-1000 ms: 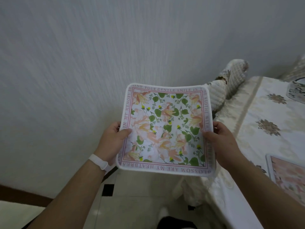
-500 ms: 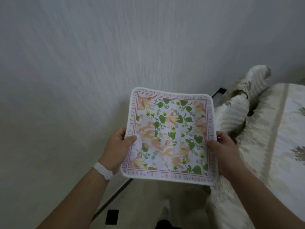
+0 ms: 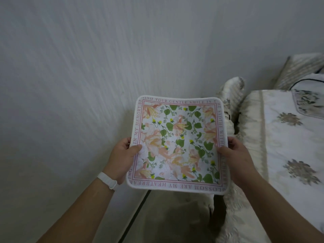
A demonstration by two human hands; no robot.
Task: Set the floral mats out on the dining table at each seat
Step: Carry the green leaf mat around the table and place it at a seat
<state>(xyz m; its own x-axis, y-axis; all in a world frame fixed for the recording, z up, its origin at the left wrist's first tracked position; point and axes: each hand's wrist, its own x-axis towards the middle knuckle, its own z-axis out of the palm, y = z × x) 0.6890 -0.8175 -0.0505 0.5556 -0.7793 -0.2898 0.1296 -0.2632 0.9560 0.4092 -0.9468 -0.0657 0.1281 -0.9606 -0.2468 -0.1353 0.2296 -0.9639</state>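
A square floral mat (image 3: pixel 178 144) sits in the middle of the frame, held up in the air between both hands, print side facing the camera. It shows pink and orange blossoms, green leaves and a pink border carrying lettering. The left hand (image 3: pixel 121 160) grips the mat's left edge at about mid-height, its thumb (image 3: pixel 135 148) lying on the printed face and its fingers curled behind the edge. The right hand (image 3: pixel 235 160) grips the right edge at much the same height, thumb (image 3: pixel 221 149) on the face and the remaining fingers hidden behind the mat. So the mat spans the gap between the two hands, its top edge rising well above them and its bottom edge hanging just below the wrists. A white wristband (image 3: pixel 107 180) circles the left wrist. The mat is not over the dining table (image 3: pixel 280 155). The table fills the right side of the frame under a cream cloth with grey-brown flower motifs, and the mat's right edge lies near the table's near left end. A second mat (image 3: pixel 308 106) lies flat on the table at the upper right, its pattern too dim to read. Between the held mat and the table stands a chair back (image 3: pixel 231 102) in a quilted cream cover. A pale wall (image 3: pixel 87 67) fills the left and top, and pale floor (image 3: pixel 166 216) shows at the lower centre.
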